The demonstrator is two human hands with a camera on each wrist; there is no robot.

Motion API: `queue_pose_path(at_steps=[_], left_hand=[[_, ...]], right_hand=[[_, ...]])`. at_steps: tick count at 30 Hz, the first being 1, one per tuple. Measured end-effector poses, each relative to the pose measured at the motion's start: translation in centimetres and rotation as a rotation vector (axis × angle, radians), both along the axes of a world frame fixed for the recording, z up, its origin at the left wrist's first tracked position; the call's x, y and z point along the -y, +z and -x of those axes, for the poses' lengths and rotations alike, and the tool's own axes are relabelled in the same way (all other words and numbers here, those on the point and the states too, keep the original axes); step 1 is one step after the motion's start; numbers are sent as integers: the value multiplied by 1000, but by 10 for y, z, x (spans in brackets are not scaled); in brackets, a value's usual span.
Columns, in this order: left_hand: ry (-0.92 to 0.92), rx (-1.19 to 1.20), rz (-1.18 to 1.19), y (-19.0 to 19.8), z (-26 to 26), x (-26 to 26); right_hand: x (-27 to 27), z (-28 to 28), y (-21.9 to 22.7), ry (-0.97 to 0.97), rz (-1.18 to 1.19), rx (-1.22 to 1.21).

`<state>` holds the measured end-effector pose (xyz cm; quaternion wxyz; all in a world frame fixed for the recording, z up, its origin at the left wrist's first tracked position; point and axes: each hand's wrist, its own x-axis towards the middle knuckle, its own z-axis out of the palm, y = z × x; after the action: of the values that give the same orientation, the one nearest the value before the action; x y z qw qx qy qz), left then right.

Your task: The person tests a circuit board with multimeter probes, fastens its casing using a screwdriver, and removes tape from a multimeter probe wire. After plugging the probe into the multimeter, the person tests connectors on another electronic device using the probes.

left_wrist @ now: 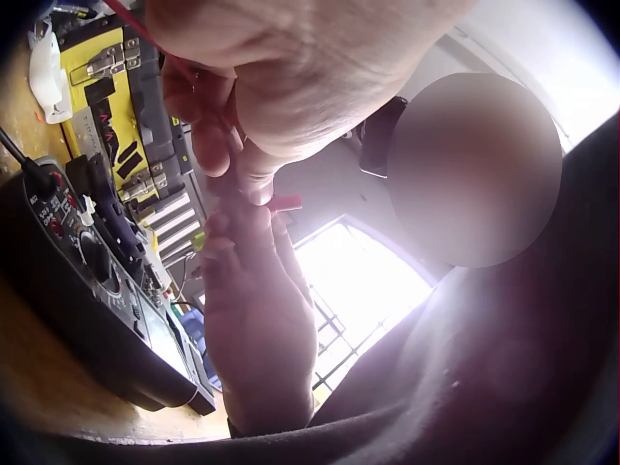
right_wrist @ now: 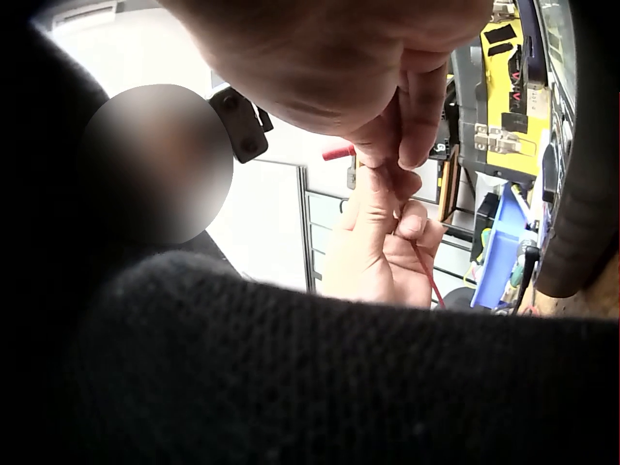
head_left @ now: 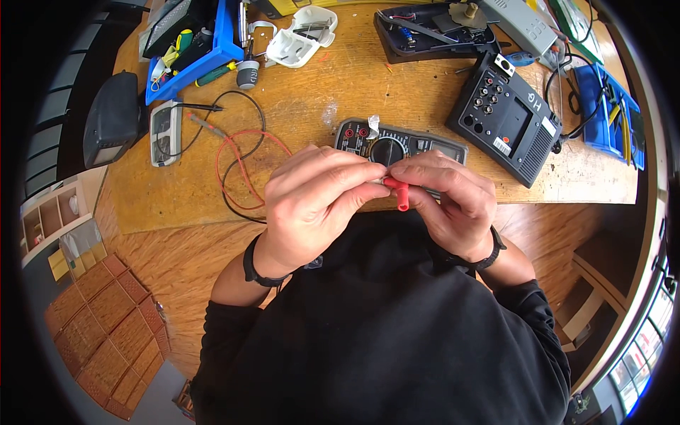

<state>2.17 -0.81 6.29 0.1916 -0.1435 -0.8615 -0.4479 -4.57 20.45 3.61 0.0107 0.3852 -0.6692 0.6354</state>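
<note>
Both hands meet close in front of the person's chest, fingertips together at a red right-angle banana plug [head_left: 401,196]. My right hand [head_left: 453,202] pinches the plug between thumb and fingers, with its red end [right_wrist: 339,153] sticking out. Thumb and fingers of my left hand [head_left: 308,202] pinch the thin red test lead [right_wrist: 426,263] right beside the plug; the joint itself is hidden by fingertips. Just beyond the hands lies a multimeter [head_left: 387,151] with a round dial, partly covered by them. A black plug [left_wrist: 37,177] sits at its socket end.
Loops of black cable [head_left: 263,117] lie left, near a small white-grey meter [head_left: 166,134]. Behind are a blue tool bin [head_left: 228,32], an open white case [head_left: 303,39] and a black tray of parts [head_left: 433,32]. A black device with connectors [head_left: 506,117] stands right, beside another blue bin [head_left: 602,106].
</note>
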Motion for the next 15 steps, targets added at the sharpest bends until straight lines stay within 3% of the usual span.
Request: queue_pose_path(at_steps=[9, 15], left_hand=[[42, -171, 105, 2, 1, -5], [31, -145, 71, 0, 2, -4]], right_hand=[[1, -2, -2, -31, -4, -19], [0, -1, -3, -30, 2, -15]])
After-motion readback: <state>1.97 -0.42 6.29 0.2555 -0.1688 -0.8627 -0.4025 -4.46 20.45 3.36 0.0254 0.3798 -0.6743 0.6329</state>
